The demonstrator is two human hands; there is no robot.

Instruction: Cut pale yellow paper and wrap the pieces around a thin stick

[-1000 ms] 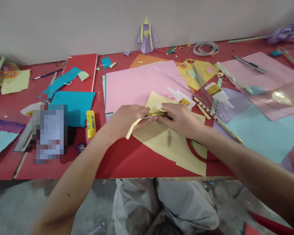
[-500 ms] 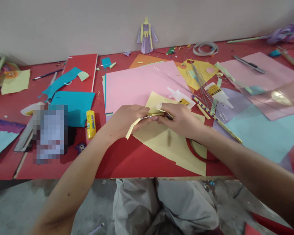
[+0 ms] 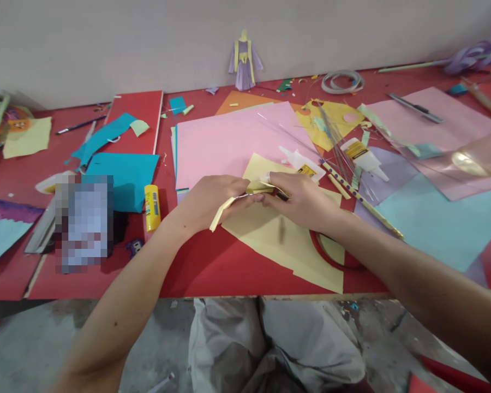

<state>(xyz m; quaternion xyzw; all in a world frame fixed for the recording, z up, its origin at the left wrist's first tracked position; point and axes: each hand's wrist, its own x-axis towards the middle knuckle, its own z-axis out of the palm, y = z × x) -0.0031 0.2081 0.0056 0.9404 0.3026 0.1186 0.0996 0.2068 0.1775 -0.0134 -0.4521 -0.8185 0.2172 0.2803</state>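
Observation:
My left hand (image 3: 221, 195) is closed on a narrow pale yellow paper strip (image 3: 220, 215), whose folded end sticks out toward me below the fingers. My right hand (image 3: 305, 199) meets it fingertip to fingertip, closed on the other end of the strip. A small dark thing shows under the right fingers; I cannot tell what it is. Both hands are just above a pale yellow paper sheet (image 3: 265, 232). A roll of red tape (image 3: 325, 254) lies on this sheet, partly hidden by my right forearm.
White glue bottles (image 3: 364, 158) and a dotted stick (image 3: 366, 206) lie right of my hands. A yellow glue stick (image 3: 151, 207) stands at left. Pink paper (image 3: 229, 139) lies behind, a paper doll (image 3: 244, 63) leans on the wall, and another person's arm (image 3: 483, 153) reaches in at right.

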